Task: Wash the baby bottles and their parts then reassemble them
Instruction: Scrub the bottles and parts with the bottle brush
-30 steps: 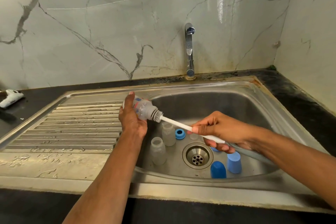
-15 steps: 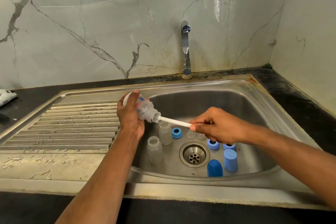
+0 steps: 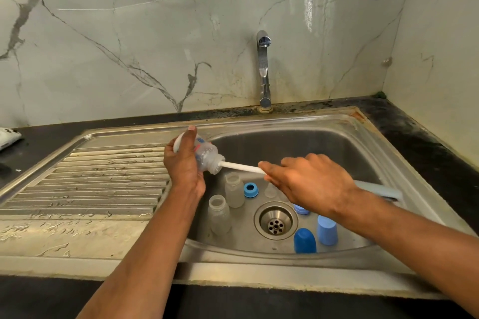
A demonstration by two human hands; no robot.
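Note:
My left hand (image 3: pixel 182 167) grips a clear baby bottle (image 3: pixel 206 155) tilted on its side over the sink's left edge, mouth pointing right. My right hand (image 3: pixel 305 182) holds the white handle of a bottle brush (image 3: pixel 241 167); the bristle head is inside the bottle. In the sink basin (image 3: pixel 337 147) stand two more clear bottles (image 3: pixel 234 190) (image 3: pixel 219 215), a blue screw ring (image 3: pixel 251 190), a clear teat (image 3: pixel 270 190), a dark blue cap (image 3: pixel 304 241) and a light blue cap (image 3: pixel 327 230). Another blue ring (image 3: pixel 301 209) is partly hidden under my right wrist.
The tap (image 3: pixel 263 70) rises behind the basin with no water running. A ribbed draining board (image 3: pixel 103 179) lies to the left. The drain (image 3: pixel 276 220) sits mid-basin. A white object (image 3: pixel 7 137) rests on the dark counter at far left.
The brush head has gone from outside the bottle's mouth to inside it. My right hand has moved left towards the bottle along with it.

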